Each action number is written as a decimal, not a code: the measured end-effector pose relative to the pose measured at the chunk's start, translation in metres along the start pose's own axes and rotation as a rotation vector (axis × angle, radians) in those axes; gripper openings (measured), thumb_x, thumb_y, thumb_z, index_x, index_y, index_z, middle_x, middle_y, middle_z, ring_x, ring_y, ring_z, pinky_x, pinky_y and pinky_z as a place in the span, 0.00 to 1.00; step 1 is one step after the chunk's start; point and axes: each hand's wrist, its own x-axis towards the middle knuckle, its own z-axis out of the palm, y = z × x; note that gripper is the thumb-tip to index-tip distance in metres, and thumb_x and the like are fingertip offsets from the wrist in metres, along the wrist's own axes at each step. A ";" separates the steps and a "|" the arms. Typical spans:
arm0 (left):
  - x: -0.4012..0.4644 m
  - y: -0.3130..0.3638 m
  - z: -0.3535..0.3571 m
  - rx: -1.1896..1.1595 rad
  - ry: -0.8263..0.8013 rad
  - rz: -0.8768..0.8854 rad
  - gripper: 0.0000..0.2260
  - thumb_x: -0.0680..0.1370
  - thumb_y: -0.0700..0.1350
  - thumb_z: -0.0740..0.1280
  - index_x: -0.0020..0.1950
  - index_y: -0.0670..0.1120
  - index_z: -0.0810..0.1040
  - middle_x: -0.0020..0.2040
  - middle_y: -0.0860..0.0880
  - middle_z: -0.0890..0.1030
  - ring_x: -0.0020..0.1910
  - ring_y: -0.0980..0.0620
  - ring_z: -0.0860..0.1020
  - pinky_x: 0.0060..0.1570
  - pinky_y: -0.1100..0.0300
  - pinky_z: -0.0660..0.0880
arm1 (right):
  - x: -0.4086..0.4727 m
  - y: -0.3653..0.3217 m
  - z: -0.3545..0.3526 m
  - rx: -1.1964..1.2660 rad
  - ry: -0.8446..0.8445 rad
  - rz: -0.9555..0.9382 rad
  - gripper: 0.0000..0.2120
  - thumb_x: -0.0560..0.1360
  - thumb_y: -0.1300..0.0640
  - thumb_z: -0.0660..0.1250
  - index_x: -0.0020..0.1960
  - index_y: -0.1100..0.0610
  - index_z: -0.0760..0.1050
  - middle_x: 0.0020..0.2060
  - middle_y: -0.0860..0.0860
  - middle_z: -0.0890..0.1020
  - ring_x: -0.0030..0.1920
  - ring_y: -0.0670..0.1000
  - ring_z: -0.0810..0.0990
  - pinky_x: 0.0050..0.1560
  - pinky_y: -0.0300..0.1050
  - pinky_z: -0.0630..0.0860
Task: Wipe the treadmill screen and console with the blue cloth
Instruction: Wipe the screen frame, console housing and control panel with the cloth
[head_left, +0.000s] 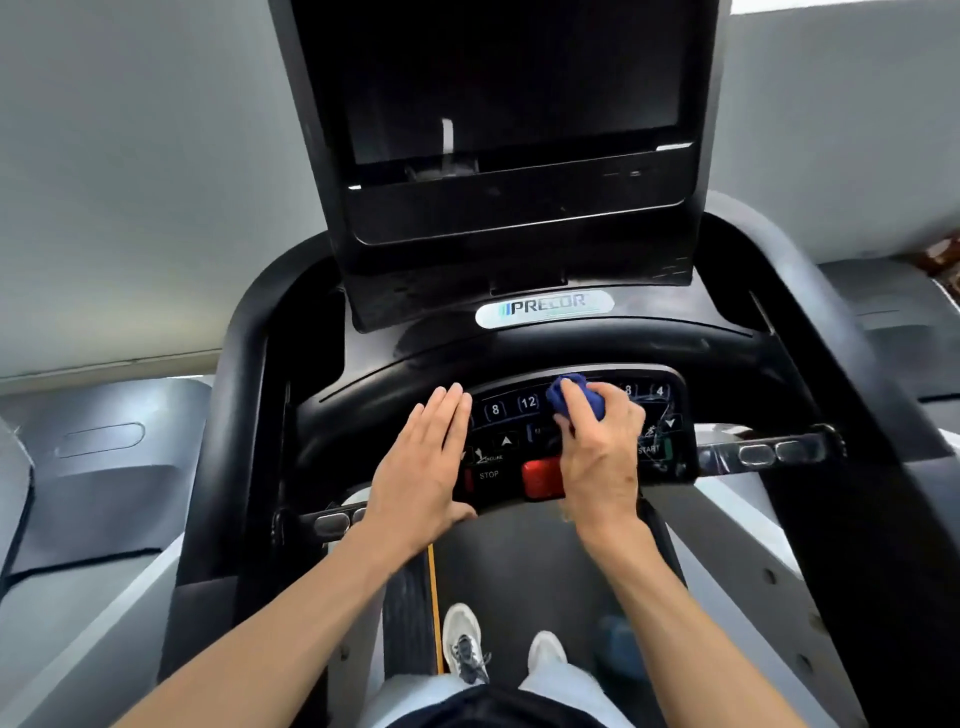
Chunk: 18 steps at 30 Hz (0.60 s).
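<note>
Bare button panel (662, 415) at centre right, curved black handlebar (519, 358) crossing just above it, tall dark screen (498, 104) blocking the upper centre, open grey space at upper left, possibly a wall.

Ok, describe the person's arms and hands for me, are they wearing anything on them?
Both forearms are bare right up to the frame edge: no sleeves show. The left hand and right hand wear no gloves, and no watch, bracelet or rings are visible.
</note>
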 end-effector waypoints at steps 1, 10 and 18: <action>-0.001 0.001 -0.001 0.008 -0.003 -0.003 0.67 0.60 0.65 0.81 0.82 0.39 0.43 0.83 0.41 0.50 0.83 0.44 0.48 0.80 0.48 0.52 | -0.009 -0.002 0.000 -0.025 0.019 0.061 0.20 0.76 0.63 0.72 0.68 0.58 0.76 0.60 0.60 0.73 0.56 0.63 0.71 0.52 0.58 0.78; 0.015 0.023 -0.006 0.062 0.023 0.039 0.65 0.63 0.67 0.78 0.82 0.37 0.43 0.83 0.40 0.44 0.83 0.44 0.43 0.81 0.46 0.51 | 0.007 0.027 -0.011 -0.057 0.013 -0.019 0.23 0.74 0.71 0.68 0.68 0.60 0.76 0.54 0.60 0.75 0.48 0.61 0.71 0.44 0.53 0.77; 0.027 0.045 -0.008 0.127 -0.018 0.007 0.65 0.66 0.66 0.77 0.81 0.38 0.37 0.82 0.39 0.38 0.82 0.40 0.40 0.80 0.45 0.42 | 0.011 0.021 -0.023 -0.041 -0.030 -0.069 0.19 0.73 0.68 0.68 0.61 0.54 0.79 0.51 0.55 0.77 0.44 0.57 0.70 0.40 0.48 0.72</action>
